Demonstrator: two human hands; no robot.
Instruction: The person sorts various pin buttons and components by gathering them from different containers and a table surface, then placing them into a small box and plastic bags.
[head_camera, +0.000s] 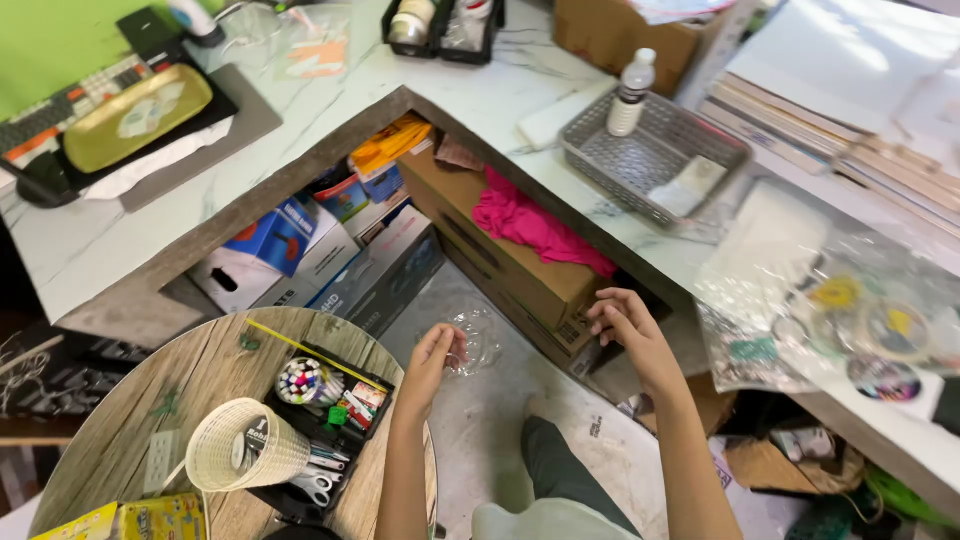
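- Your left hand (437, 352) pinches the edge of a small clear plastic wrapper (476, 340), fingers together on the film so it hangs free in front of you instead of crumpling in the palm.
- Your right hand (628, 322) hovers just beside the wrapper with fingers curled and apart, gripping nothing; it sits where it could take the other edge.
- The wrapper is held in mid-air between your 2 hands, above the floor and in front of the open cardboard box (520, 268) under the counter.
- A pink cloth (530, 225) lies draped over that box, probably dropped there to stay within reach.
- On the marble counter (480, 100) to your right, a grey wire basket (650, 150) keeps a plastic bottle (631, 92) upright, and clear bags of stickers (850, 310) lie flat near the edge.
- At your left, a round wooden table (200, 370) carries a black tray of pens (330, 410) and a tipped woven cup (245, 445).
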